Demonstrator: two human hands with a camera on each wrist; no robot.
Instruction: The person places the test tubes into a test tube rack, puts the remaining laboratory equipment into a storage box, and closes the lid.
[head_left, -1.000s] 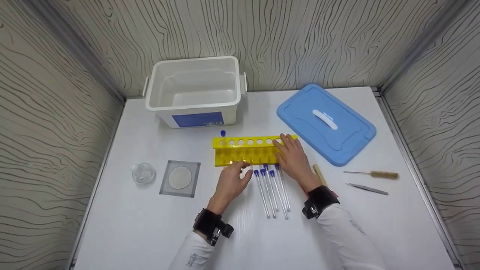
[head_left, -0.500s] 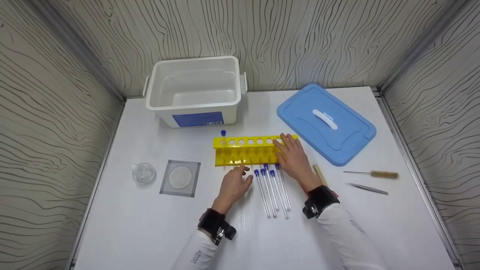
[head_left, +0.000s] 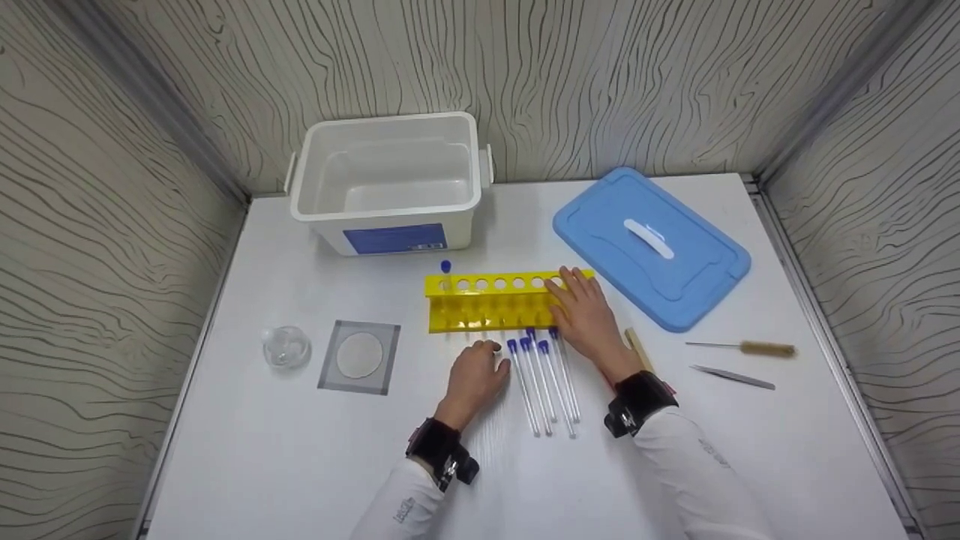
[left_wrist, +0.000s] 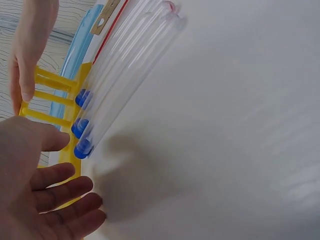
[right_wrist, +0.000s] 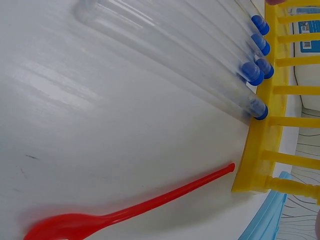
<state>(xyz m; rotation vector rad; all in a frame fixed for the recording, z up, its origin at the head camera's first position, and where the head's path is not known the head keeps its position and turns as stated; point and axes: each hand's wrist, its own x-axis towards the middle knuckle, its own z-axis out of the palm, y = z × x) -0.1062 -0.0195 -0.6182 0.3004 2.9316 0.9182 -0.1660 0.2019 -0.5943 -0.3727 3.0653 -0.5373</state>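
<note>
A yellow test tube rack [head_left: 491, 311] stands mid-table, with one blue-capped test tube [head_left: 446, 268] upright in its leftmost hole. My right hand [head_left: 589, 319] holds the rack's right end, its fingers spread over the top bar and the thumb in front. Several capped test tubes [head_left: 545, 386] lie side by side before the rack, caps towards it. Just left of them is my left hand [head_left: 474, 379], holding nothing. In the left wrist view, its fingers [left_wrist: 70, 192] are loosely bent and apart, near the blue caps [left_wrist: 82, 147].
Behind the rack are a white bin [head_left: 386, 180] and its blue lid [head_left: 651, 247]. A glass bottle [head_left: 286, 348] and a gauze pad [head_left: 360, 355] lie left. At right are a brush [head_left: 766, 349], tweezers [head_left: 733, 377], a wooden strip [head_left: 639, 349] and a red spoon [right_wrist: 150, 202].
My left hand has drawn back from the rack's front edge, towards me and slightly right. The right hand, rack and tubes have stayed in place.
</note>
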